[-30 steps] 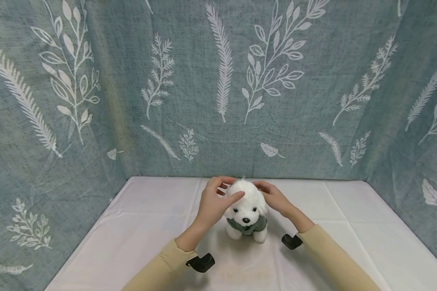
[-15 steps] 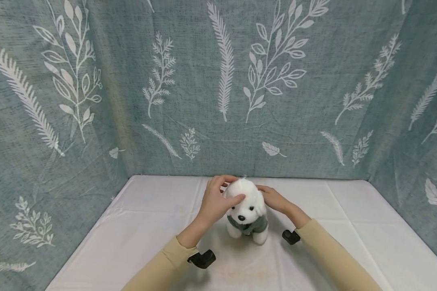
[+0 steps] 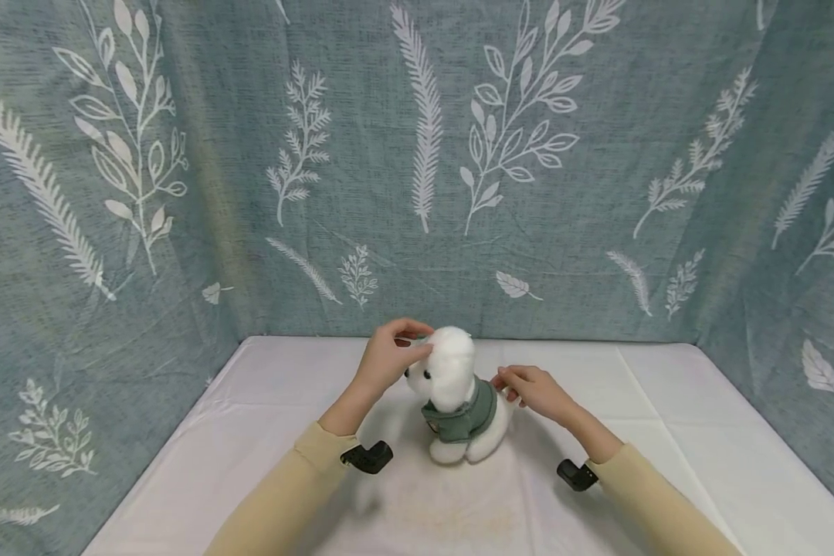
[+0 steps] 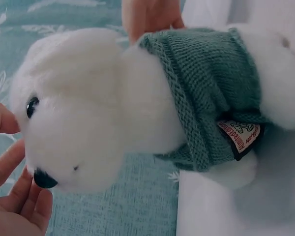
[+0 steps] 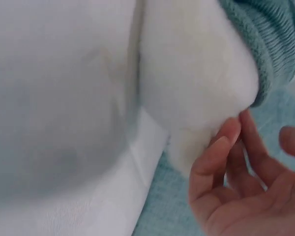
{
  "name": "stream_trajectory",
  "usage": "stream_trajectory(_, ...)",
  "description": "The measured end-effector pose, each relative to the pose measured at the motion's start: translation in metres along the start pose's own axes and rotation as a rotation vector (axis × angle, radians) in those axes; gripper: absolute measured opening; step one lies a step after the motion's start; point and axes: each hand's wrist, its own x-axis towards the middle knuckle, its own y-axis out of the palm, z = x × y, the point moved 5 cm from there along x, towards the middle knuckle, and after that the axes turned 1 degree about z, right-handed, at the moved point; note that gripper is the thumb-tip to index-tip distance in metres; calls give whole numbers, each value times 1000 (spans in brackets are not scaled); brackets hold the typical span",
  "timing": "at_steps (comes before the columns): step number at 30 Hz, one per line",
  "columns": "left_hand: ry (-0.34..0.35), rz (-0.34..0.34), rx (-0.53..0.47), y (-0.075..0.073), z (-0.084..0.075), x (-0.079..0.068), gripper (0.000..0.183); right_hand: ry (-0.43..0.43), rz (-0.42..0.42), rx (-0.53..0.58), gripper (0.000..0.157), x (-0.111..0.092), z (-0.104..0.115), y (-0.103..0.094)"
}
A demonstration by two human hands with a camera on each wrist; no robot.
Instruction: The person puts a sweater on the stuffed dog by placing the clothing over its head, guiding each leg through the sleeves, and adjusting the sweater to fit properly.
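Note:
A white plush dog (image 3: pixel 452 355) in a green knitted vest (image 3: pixel 462 417) sits on the white-covered table, its face turned to the left. My left hand (image 3: pixel 388 359) is curved round the front of its face in the head view. In the left wrist view, the fingertips of that left hand (image 4: pixel 14 191) lie at the black nose, with another digit near the eye. Behind the dog, my right hand (image 3: pixel 538 392) touches its rear. The right wrist view shows bent fingers of this right hand (image 5: pixel 236 177) against the white rump, beside the short tail (image 5: pixel 187 150), with the thumb apart.
A blue-green curtain (image 3: pixel 375 170) with white leaf prints hangs behind and on both sides of the table (image 3: pixel 278 417). A black wrist camera (image 3: pixel 368 457) sits under the left sleeve, and another black camera (image 3: pixel 577 474) under the right.
The plush dog has turned from facing front to facing left. My left hand has moved left with its head. My right hand has shifted slightly right and lower, to its rear.

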Motion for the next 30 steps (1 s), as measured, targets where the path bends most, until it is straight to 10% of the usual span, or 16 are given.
stream_trajectory(7, -38, 17, -17, -3, 6, 7, 20, 26, -77, -10, 37, -11, 4, 5)
stream_trajectory(16, 228, -83, 91, 7, -19, -17, 33, 128, -229, 46, 28, -39, 14, 14)
stream_trajectory(30, 317, -232, 215, 38, -23, -39, 57, 115, -276, -64, 18, -50, 26, 40)
